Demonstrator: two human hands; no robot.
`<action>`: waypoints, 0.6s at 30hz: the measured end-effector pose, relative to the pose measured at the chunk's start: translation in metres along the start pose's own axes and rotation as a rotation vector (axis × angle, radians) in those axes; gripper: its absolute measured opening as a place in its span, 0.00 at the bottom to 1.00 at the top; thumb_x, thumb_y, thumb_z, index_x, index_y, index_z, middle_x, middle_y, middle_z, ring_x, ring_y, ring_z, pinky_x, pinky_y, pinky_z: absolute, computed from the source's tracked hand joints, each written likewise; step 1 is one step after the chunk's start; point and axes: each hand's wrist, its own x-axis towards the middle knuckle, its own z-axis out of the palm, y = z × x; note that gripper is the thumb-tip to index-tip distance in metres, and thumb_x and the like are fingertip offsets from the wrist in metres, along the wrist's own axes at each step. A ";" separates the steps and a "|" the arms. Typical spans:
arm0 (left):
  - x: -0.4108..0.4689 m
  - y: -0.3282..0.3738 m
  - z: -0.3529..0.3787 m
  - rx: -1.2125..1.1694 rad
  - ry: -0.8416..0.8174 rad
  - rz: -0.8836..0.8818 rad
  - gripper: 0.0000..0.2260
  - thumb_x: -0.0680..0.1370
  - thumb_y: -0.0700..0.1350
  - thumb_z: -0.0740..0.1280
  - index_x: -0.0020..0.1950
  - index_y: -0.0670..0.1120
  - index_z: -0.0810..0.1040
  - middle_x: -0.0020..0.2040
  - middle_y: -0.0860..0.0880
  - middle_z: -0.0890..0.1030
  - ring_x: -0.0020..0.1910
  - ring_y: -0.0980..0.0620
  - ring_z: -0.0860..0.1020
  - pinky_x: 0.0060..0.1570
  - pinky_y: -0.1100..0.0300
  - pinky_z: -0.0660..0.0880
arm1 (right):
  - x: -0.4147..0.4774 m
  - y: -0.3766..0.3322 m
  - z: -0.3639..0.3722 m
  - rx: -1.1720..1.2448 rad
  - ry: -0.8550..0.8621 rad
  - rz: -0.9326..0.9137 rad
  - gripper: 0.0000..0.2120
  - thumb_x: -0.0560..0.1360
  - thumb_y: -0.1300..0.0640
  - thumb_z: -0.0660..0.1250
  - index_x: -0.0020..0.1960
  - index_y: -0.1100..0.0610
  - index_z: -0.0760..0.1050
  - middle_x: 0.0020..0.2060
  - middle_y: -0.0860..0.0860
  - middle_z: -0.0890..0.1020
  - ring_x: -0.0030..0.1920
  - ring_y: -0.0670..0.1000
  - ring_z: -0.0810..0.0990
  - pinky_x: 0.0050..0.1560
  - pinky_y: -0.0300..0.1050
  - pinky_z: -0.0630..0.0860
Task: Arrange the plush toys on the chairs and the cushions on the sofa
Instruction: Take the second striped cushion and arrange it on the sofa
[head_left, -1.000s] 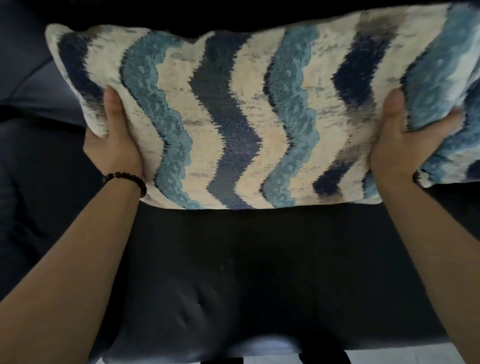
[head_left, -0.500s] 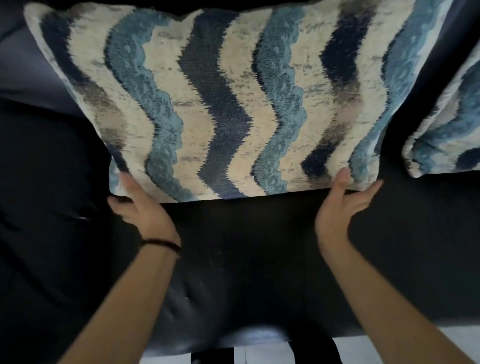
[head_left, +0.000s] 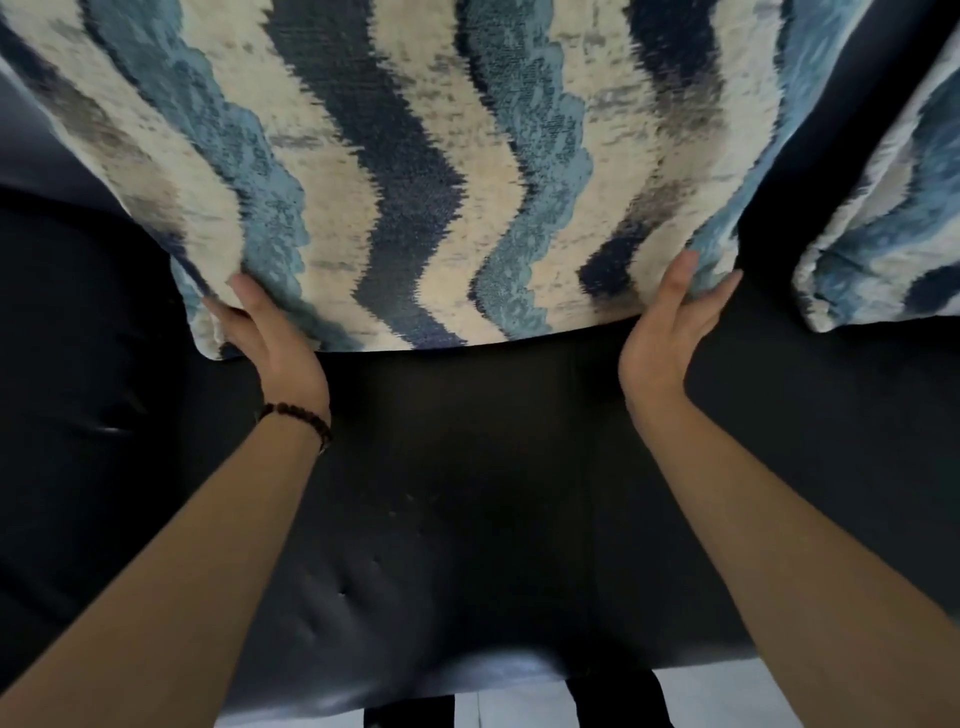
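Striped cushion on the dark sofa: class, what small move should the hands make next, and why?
Probably draw both hands away. The striped cushion already leans on the dark sofa, its lower edge on the seat; the left hand and right hand lie open at its bottom corners, not gripping.

My left hand (head_left: 270, 332) presses flat against the lower left corner of the wavy-striped cushion (head_left: 415, 171), fingers spread open on the fabric, a dark bead bracelet (head_left: 301, 418) on that wrist. My right hand (head_left: 670, 332) is open too, palm turned inward, fingertips touching the cushion's lower right corner. The cushion fills the top of the frame, its bottom edge resting on the black sofa seat (head_left: 467, 493). A second matching cushion (head_left: 883, 234) leans at the right edge, just beside the first.
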 end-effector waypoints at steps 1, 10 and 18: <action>0.000 -0.007 -0.007 0.037 -0.060 0.023 0.39 0.79 0.68 0.51 0.83 0.50 0.41 0.83 0.50 0.47 0.81 0.52 0.53 0.80 0.49 0.54 | 0.003 -0.003 -0.005 -0.029 0.018 -0.051 0.41 0.82 0.34 0.53 0.83 0.52 0.38 0.83 0.55 0.44 0.82 0.53 0.46 0.77 0.46 0.48; 0.005 -0.010 -0.010 0.293 -0.194 -0.022 0.42 0.80 0.69 0.52 0.82 0.46 0.36 0.83 0.46 0.40 0.82 0.49 0.42 0.80 0.48 0.42 | 0.054 -0.022 -0.024 -0.308 -0.239 -0.194 0.53 0.70 0.20 0.57 0.83 0.46 0.39 0.82 0.52 0.52 0.82 0.55 0.53 0.80 0.60 0.52; -0.013 0.081 -0.015 0.920 0.095 1.140 0.29 0.85 0.51 0.57 0.79 0.34 0.56 0.73 0.20 0.55 0.75 0.22 0.55 0.76 0.33 0.51 | -0.023 -0.089 0.029 -0.734 -0.203 -1.347 0.28 0.85 0.47 0.55 0.79 0.62 0.58 0.77 0.71 0.58 0.78 0.69 0.53 0.78 0.67 0.47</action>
